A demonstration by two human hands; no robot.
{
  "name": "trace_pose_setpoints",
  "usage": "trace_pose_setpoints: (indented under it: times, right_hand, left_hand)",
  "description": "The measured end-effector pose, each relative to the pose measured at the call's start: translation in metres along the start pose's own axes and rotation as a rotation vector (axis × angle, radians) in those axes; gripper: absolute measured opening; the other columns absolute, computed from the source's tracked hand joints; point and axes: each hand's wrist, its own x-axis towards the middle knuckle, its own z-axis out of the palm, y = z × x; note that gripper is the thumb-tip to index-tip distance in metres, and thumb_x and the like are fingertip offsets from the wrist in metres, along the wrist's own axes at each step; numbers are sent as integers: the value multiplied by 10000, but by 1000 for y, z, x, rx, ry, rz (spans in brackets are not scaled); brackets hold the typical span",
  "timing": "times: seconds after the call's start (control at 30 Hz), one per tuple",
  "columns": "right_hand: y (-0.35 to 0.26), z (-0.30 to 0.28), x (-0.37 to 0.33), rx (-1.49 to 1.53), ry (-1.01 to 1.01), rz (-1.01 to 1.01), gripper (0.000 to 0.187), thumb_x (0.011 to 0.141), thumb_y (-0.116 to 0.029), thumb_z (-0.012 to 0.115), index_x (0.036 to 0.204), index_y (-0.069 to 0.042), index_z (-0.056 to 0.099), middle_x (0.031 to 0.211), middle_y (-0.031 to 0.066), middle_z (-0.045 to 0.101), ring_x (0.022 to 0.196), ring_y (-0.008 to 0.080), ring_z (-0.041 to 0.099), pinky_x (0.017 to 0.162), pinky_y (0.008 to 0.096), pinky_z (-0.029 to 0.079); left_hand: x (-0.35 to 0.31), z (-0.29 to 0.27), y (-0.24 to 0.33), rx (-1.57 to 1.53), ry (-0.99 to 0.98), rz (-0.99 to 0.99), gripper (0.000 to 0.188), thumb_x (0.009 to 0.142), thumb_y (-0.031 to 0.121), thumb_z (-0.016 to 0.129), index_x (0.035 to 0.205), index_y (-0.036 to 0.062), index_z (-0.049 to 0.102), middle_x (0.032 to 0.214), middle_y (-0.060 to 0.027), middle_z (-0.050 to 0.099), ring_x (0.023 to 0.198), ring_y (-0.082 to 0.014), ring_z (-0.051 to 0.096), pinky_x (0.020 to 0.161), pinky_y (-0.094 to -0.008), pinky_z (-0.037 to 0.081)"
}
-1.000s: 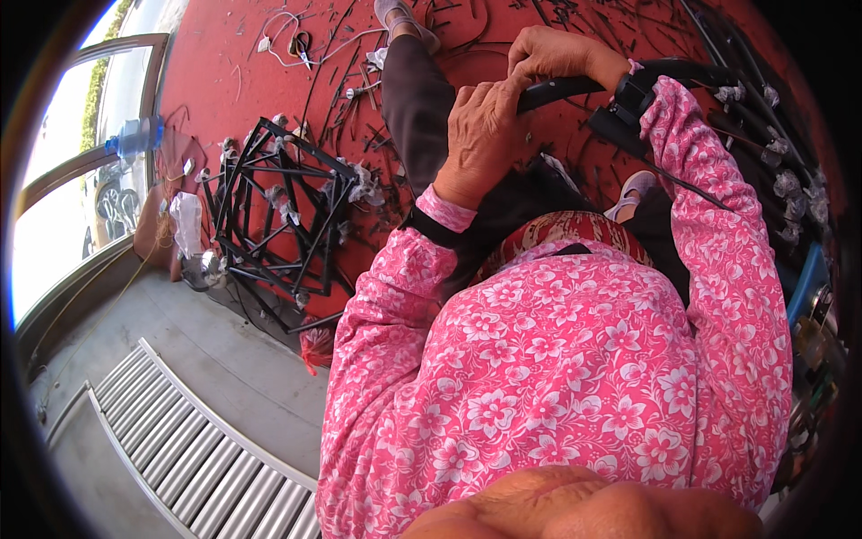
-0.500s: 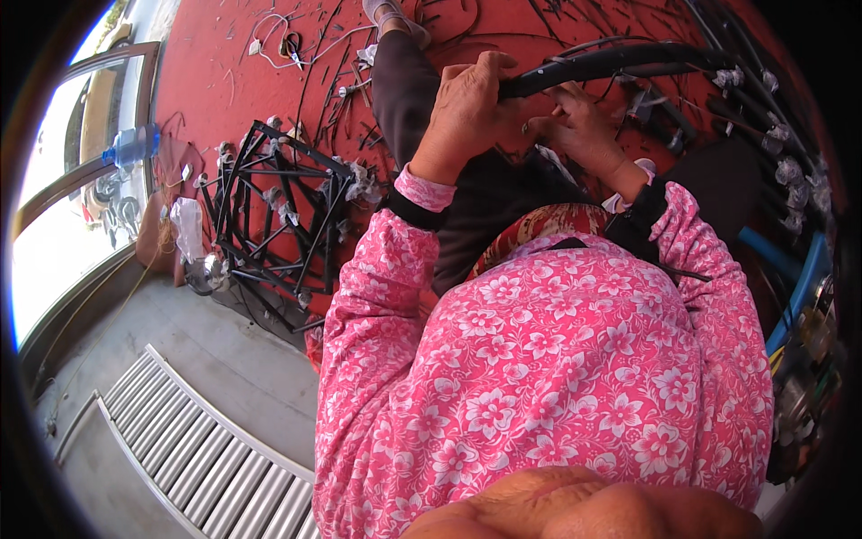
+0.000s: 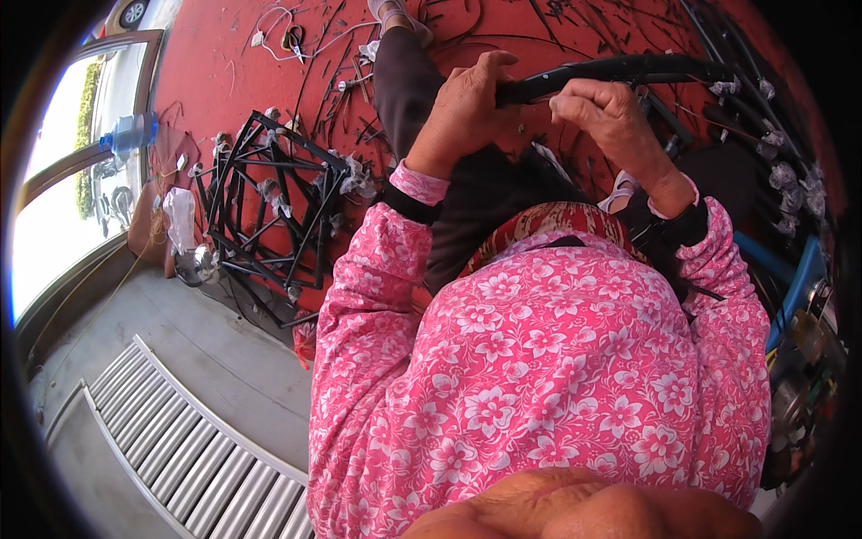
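Note:
A thick black frame tube [image 3: 628, 68] arches across in front of me, from my left hand toward the right side. My left hand [image 3: 469, 112] is closed around its near left end. My right hand [image 3: 603, 117] is raised just below the tube, its fingers curled into a pinch. Whatever those fingertips hold, if anything, is too small to make out. My legs [image 3: 489, 193] are spread beneath, in dark trousers.
Black tubular frames [image 3: 269, 202] with clear plastic wrapping stand on the red floor [image 3: 211, 85] at left. Dark strips, a white cord [image 3: 337, 49] and scissors [image 3: 293, 38] lie ahead. More wrapped black tubes [image 3: 781, 171] crowd the right. A slatted metal rack [image 3: 202, 436] is at lower left.
My right hand has risen from beneath the black tube, and its fingers have curled together. My left hand stays at the tube's end. The view has shifted slightly.

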Motion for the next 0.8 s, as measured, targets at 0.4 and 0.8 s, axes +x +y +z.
trace_pose_setpoints:
  times: [0.4,0.8]
  right_hand:
    - [6,-2,133,69,106,137,277,976,-196,659,794,-4,743,658,-13,629,597,111,559,579,308,452]
    - [77,15,167,-143,-198,449,322,978,-323,662,850,-34,725,632,-55,547,477,49,399,432,263,288]
  left_hand:
    - [-6,16,19,234,209,-106,646,759,381,864,1239,81,552,955,-75,746,873,-312,700,792,-427,530]
    - [-13,20,25,185,321,90,461,742,220,826,1117,74,601,953,-70,683,896,-280,665,793,-411,524]
